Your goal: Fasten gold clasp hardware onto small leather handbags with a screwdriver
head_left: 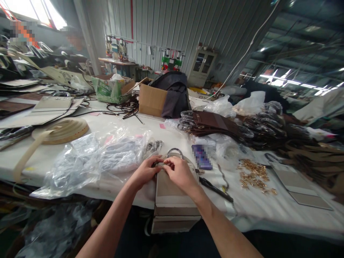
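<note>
taupe bag piece lies at the front edge of a white-covered tabletop, directly before the worker, its lower end jutting past the edge and its curved handle at the far end. the left hand curls its fingers at the piece's far left corner, its exact grip impossible to tell. the right hand pinches thumb and fingertip together just beside it, over the same corner; whether a small part sits between them cannot be told.

to the right of the piece are a purple phone, partly pixelated, and a slim black tool. farther right, a scattering of gold-colored hardware separates the tool from a flat taupe panel. clear plastic bags holding pale contents spread to the left, near a roll of beige tape with one end trailing toward the table's edge. behind, a cardboard box draped with dark cloth stands between a green box and stacked dark brown pieces.
</note>
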`<act>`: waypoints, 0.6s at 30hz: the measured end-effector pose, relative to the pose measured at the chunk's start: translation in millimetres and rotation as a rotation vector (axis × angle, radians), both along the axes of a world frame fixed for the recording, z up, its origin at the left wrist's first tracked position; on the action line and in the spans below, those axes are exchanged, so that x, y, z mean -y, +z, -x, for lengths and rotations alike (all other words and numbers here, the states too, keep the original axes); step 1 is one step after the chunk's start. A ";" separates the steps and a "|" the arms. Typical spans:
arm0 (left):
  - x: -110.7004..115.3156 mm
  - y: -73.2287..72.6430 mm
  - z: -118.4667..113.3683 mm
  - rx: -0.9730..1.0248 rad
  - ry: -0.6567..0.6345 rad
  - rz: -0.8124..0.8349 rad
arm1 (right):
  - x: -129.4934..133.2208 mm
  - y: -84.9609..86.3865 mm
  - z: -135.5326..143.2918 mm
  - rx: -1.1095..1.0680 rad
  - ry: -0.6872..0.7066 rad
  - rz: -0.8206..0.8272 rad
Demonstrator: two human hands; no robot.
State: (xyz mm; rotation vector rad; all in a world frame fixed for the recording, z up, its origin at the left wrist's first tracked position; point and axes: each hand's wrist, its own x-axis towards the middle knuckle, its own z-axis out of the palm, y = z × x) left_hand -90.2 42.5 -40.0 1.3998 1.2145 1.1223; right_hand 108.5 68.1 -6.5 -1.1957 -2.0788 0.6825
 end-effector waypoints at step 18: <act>2.1 0.0 0.8 0.010 0.026 0.003 | 13.4 7.9 -11.5 0.082 0.132 -0.051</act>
